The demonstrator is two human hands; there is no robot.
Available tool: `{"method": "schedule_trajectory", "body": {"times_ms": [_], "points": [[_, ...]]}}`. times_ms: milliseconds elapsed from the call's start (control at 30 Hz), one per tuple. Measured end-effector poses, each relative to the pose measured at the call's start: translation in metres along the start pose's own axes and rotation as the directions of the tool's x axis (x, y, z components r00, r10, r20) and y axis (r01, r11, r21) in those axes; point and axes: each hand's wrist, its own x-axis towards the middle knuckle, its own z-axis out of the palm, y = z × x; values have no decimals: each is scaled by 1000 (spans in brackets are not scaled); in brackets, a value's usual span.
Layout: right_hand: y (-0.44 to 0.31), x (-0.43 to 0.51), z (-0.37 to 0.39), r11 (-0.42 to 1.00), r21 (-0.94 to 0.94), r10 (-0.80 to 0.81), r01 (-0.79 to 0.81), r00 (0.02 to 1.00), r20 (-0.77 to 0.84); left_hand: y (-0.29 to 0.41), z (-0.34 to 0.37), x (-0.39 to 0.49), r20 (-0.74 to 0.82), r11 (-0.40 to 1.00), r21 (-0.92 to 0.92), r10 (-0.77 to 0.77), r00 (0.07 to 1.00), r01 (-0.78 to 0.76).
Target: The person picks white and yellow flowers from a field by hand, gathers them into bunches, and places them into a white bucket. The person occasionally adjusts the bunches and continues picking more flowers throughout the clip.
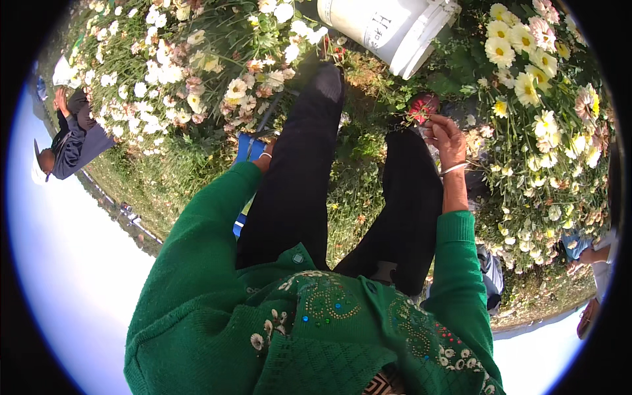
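Note:
Beside my right knee, my right hand (pixel 447 140) is low, its thumb and fingertips pinched together at some thin green plant stems (pixel 409 121). Just past those fingers shows a red shoe (pixel 423 106), partly covered by the stems. My left hand (pixel 267 154) is down at the outer side of my left leg, against a blue item with a metal bar (pixel 248 147), which looks like a folding stool. The thigh hides most of its fingers, so its grip cannot be made out. Both wrists wear a pale bracelet.
A white plastic bucket with writing (pixel 382 29) lies tilted ahead of my feet. Dense white and yellow chrysanthemums stand left (pixel 163 69) and right (pixel 538 79). Another person in a white hat (pixel 66 153) is at far left. Another person's hand (pixel 587 256) shows at far right.

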Motion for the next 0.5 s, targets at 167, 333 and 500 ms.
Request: {"method": "schedule_trajectory", "body": {"times_ms": [167, 333, 500], "points": [[11, 5, 11, 998, -3, -56, 56, 998, -37, 7, -79, 26, 138, 983, 182, -9, 990, -16], [13, 11, 9, 965, -261, 8, -11, 1000, -14, 4, -109, 43, 160, 967, 247, 13, 987, -52], [0, 43, -1, 909, -377, -203, 176, 979, -34, -20, -121, 48, 160, 958, 281, 8, 987, -53]]}}
